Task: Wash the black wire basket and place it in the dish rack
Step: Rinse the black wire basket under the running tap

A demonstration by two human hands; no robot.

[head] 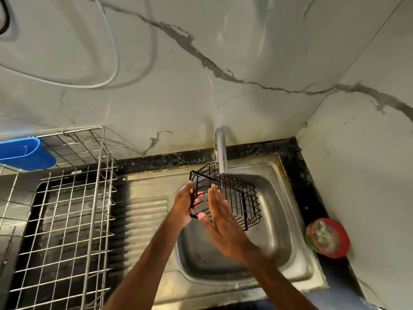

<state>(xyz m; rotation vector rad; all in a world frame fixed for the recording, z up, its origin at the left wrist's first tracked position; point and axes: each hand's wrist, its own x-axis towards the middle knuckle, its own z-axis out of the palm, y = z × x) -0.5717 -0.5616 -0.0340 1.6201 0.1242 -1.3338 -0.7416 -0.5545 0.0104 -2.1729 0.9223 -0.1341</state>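
Observation:
The black wire basket (237, 193) hangs tilted over the steel sink (288, 260), right under the spout of the chrome tap (221, 151). My left hand (184, 205) grips the basket's left rim, fingers curled through the wires. My right hand (220, 217) lies flat with straight fingers against the basket's near side. The metal dish rack (67, 209) stands on the left of the sink.
A blue plastic holder (26, 153) hangs on the rack's far left corner. A red and green dish with a scrubber (327, 237) sits on the black counter right of the sink. Marble-patterned walls close the back and right. The ribbed drainboard (145, 220) lies between rack and basin.

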